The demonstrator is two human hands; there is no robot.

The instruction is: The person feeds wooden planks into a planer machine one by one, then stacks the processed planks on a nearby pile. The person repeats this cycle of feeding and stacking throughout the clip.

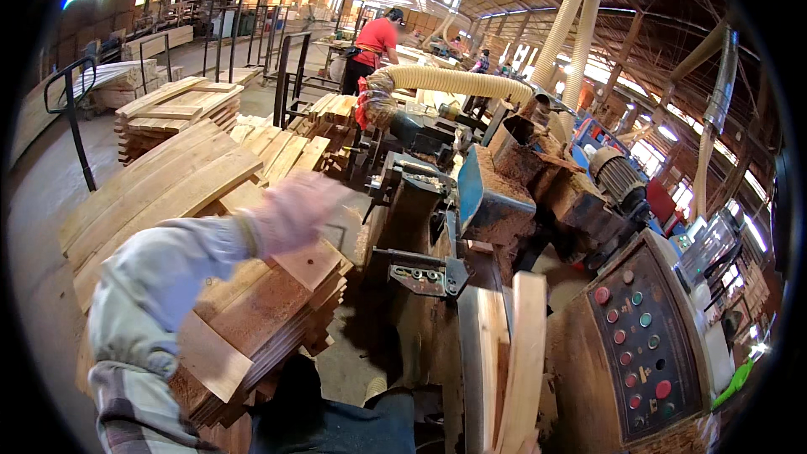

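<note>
My left hand (pixel 296 212), smeared by motion, reaches over a stack of planks (pixel 261 294) on my left. Its fingers are too blurred to show whether they grip anything. The sleeve is pale with a plaid part nearer the lower edge. In front of me, a light wooden board (pixel 523 353) stands tilted on the machine's infeed beside a metal fence, with another wood strip (pixel 490 328) next to it. My right hand is not visible. Beyond the boards, the woodworking machine (pixel 498 193) has a blue housing coated in sawdust.
A control panel (pixel 643 345) with red and green buttons stands at the right. A motor (pixel 618 175) and cream dust hoses (pixel 458 80) sit above the machine. More plank stacks (pixel 172 118) and a metal cart handle (pixel 80 122) are at the left. A person in red (pixel 374 42) works farther off.
</note>
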